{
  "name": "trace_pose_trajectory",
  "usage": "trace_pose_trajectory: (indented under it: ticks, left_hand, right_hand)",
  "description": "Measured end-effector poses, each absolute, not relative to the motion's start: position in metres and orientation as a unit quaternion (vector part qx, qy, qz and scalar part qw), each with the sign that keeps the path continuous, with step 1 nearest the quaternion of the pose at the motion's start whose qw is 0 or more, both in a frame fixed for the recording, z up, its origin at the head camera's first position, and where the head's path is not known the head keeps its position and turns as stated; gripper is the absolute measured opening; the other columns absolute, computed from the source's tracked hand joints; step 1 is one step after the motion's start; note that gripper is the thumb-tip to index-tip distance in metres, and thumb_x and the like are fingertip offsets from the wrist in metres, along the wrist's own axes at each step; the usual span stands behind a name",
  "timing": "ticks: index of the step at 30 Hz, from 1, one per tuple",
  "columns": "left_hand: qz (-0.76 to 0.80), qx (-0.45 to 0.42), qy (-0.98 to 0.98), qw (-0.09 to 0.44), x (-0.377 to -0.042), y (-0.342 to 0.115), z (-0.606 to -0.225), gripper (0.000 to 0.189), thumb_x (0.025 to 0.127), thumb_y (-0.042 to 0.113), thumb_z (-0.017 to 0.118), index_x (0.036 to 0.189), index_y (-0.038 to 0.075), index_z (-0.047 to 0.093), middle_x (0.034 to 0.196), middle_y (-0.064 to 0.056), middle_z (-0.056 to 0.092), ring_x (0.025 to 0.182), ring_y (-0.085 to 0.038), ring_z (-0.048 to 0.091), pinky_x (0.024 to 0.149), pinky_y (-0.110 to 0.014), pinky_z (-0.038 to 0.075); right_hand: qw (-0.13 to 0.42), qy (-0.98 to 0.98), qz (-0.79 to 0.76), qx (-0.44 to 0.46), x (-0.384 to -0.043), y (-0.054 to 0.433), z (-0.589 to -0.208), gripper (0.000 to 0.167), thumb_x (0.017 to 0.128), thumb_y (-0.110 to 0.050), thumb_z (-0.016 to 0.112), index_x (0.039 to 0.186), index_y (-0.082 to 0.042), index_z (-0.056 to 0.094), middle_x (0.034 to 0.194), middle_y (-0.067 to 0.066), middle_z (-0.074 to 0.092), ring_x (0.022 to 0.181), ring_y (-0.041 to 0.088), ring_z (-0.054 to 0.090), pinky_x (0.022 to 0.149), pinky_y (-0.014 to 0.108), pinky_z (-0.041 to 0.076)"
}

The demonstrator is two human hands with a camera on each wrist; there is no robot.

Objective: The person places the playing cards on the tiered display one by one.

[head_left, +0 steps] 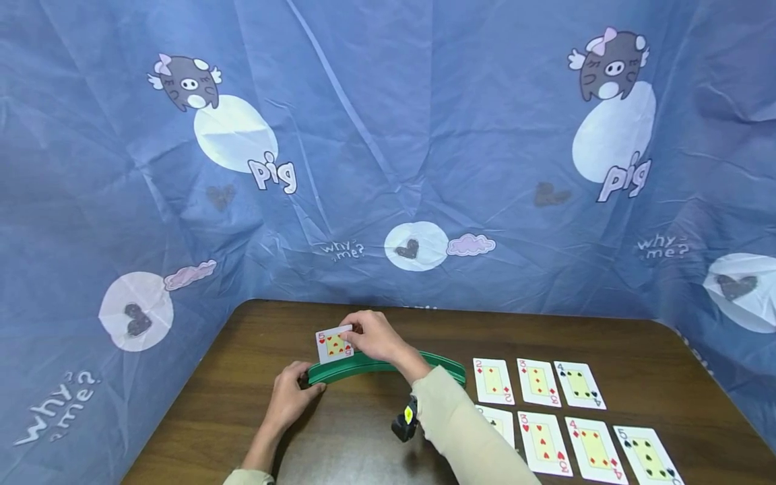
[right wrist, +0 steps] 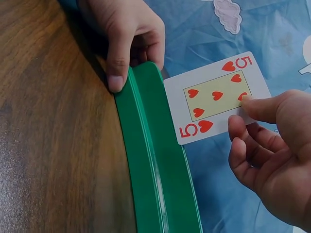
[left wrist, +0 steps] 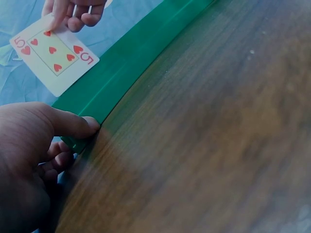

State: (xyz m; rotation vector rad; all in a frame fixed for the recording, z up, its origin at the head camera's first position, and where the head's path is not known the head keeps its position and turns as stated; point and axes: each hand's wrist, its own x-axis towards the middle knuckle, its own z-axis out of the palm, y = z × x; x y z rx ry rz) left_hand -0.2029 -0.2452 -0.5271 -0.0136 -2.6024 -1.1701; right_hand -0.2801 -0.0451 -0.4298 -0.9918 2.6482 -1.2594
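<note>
Because the left hand (head_left: 287, 397) is clamped on one end of the curved green holder (head_left: 364, 366), thumb along the near edge, the strip is probably being steadied against sliding on the desk (head_left: 339, 431). The right hand (head_left: 376, 339) pinches the five of hearts (head_left: 333, 345) between thumb and fingers at one side, which leaves the opposite edge free and both corner numbers readable; the card stands tilted at the holder's far rim, near the gripped end, though whether it touches I cannot tell. Off to the right, face-up cards (head_left: 538, 382) lie spaced in two rows, likely so each can be read, one partly hidden by the sleeve (head_left: 467, 424). Smooth and apparently plastic, the holder is a shallow arc with a lengthwise ridge or groove catching light. The held card is thin and flat, round-cornered, its yellow panel bordered white. Streaked wood grain marks the desk; the blue cloth (head_left: 424, 135) behind it is creased.
</note>
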Motion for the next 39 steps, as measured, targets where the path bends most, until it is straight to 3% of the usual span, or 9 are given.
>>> trace_pose_trajectory:
  ticks: [11,28,39]
  left_hand:
    - [-0.406,-0.016,-0.901,0.156,-0.204,-0.245,-0.529,0.023,0.07,0.003,0.083,0.09,0.004,0.073,0.081,-0.005,0.062,0.079,-0.014,0.05,0.073,-0.027,0.038]
    - [-0.4,-0.012,-0.903,0.154,-0.203,-0.244,-0.527,0.024,0.07,0.004,0.083,0.092,0.003,0.073,0.083,-0.005,0.063,0.079,-0.014,0.05,0.073,-0.028,0.039]
    - [-0.407,-0.01,-0.9,0.154,-0.203,-0.244,-0.528,0.024,0.07,0.004,0.084,0.091,0.004,0.073,0.083,-0.005,0.064,0.08,-0.014,0.05,0.074,-0.028,0.039]
  right_hand:
    - [0.001,0.859,-0.394,-0.327,-0.282,-0.05,-0.43,0.013,0.095,-0.015,0.066,0.102,-0.009,0.075,0.095,0.006,0.073,0.08,0.007,0.059,0.074,0.022,0.046]
    - [0.023,0.861,-0.386,-0.332,-0.278,-0.053,-0.44,0.012,0.095,-0.012,0.065,0.101,-0.007,0.074,0.089,0.006,0.073,0.076,0.004,0.055,0.071,0.018,0.045]
    - [0.032,0.856,-0.401,-0.326,-0.277,-0.044,-0.433,0.019,0.094,-0.014,0.066,0.111,-0.006,0.071,0.1,0.008,0.07,0.089,0.014,0.064,0.079,0.023,0.049]
